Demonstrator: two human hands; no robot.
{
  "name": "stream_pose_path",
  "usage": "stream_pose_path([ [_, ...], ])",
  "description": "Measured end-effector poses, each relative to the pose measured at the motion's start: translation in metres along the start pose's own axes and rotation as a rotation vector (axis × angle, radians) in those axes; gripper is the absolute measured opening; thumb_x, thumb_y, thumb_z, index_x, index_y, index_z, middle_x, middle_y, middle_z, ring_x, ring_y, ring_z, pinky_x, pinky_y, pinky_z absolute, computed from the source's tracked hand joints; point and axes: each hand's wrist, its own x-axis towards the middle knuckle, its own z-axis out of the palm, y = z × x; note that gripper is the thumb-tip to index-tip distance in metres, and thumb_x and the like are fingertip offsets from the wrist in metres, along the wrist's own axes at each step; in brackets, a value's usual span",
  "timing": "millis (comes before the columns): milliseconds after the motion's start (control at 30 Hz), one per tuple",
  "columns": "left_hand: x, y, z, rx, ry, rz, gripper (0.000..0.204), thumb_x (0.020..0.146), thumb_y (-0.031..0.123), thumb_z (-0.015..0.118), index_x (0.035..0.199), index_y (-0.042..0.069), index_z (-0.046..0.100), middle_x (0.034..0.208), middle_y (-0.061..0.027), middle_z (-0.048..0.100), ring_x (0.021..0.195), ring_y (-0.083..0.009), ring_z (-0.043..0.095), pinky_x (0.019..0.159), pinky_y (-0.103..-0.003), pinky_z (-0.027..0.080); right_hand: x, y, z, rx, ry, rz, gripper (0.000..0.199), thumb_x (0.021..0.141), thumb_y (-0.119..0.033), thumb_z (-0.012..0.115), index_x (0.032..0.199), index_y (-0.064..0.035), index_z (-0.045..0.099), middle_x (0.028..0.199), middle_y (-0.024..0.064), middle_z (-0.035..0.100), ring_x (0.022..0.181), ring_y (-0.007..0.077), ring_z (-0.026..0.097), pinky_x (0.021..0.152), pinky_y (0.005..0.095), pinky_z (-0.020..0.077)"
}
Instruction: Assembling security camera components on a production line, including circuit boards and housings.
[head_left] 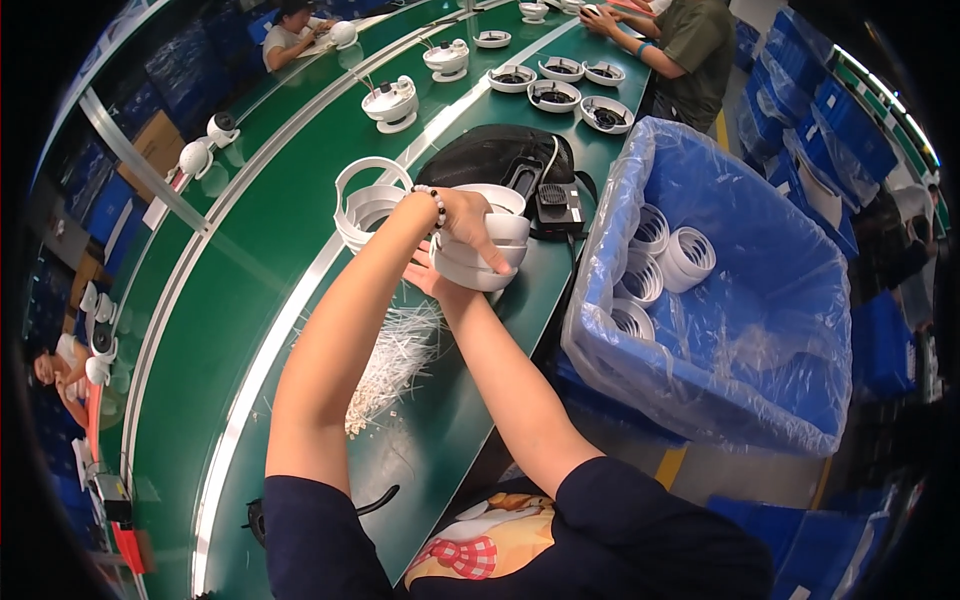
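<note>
Both my hands are around a stack of white round plastic rings [478, 268] above the green table. My left hand [468, 228], with a beaded bracelet at its wrist, grips the stack from above, its thumb down the near side. Beneath and to the left, my right hand [432, 275] supports it with the palm turned up; some of its fingers are hidden. Just left of my hands stands a white ring-shaped housing [350, 205] with a tall arched rim. A heap of thin white plastic strips [405, 345] and small beige bits [368, 400] lies below my forearms.
Behind the rings sit a black mesh bag [480, 155] and a black boxy device [558, 208] with a cable. A blue bin [770, 300] lined with clear plastic holds several white ribbed rings [688, 258]. White housings [390, 103] stand farther along the conveyor; a co-worker [695, 60] is at far right.
</note>
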Motion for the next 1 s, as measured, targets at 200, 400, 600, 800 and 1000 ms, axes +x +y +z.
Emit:
stream_pose_path([
  [200,0.007,0.003,0.015,0.421,-0.069,-0.009,0.067,0.041,0.042,0.079,0.087,-0.003,0.062,0.084,-0.0181,0.061,0.080,-0.0277,0.060,0.073,-0.032,0.047,0.005,0.004,-0.008,-0.034,-0.064,0.098,0.083,0.066,-0.062,0.049,0.127,-0.0116,0.024,0.135,0.0135,0.023,0.125,0.0312,0.024,0.101,0.0442,0.0191],
  [400,-0.019,-0.003,0.033,0.669,-0.039,-0.028,0.061,0.046,0.036,0.078,0.090,-0.002,0.060,0.083,-0.0233,0.060,0.081,-0.0329,0.059,0.076,-0.036,0.047,0.003,0.005,-0.026,-0.005,-0.143,-0.139,0.067,0.069,-0.046,0.058,0.121,-0.0086,0.035,0.124,0.0107,0.036,0.114,0.0245,0.037,0.094,0.0390,0.0297],
  [600,-0.033,-0.010,0.071,0.503,0.385,0.271,0.047,0.048,0.019,0.074,0.085,-0.002,0.054,0.074,-0.0239,0.056,0.071,-0.0388,0.056,0.067,-0.041,0.047,0.008,-0.005,-0.040,0.050,-0.246,-0.025,0.042,0.087,-0.031,0.042,0.122,-0.0073,0.039,0.120,0.0091,0.043,0.108,0.0204,0.042,0.092,0.0351,0.0362],
  [800,-0.030,-0.009,0.075,0.418,0.456,0.137,0.044,0.055,0.019,0.071,0.093,0.003,0.055,0.076,-0.0204,0.057,0.072,-0.0371,0.055,0.067,-0.040,0.046,-0.018,-0.025,0.014,-0.132,0.136,-0.313,0.043,0.077,-0.021,0.063,0.114,-0.0082,0.046,0.098,0.0078,0.053,0.084,0.0158,0.053,0.073,0.0335,0.0447],
  [1000,-0.045,-0.020,0.057,0.242,0.664,0.417,0.031,0.050,0.011,0.068,0.075,-0.001,0.053,0.069,-0.0234,0.056,0.070,-0.0389,0.055,0.065,-0.042,0.045,-0.039,-0.026,0.066,-0.374,0.090,-0.491,0.056,0.072,-0.017,0.070,0.118,-0.0080,0.040,0.102,0.0063,0.051,0.084,0.0119,0.050,0.071,0.0247,0.0425],
])
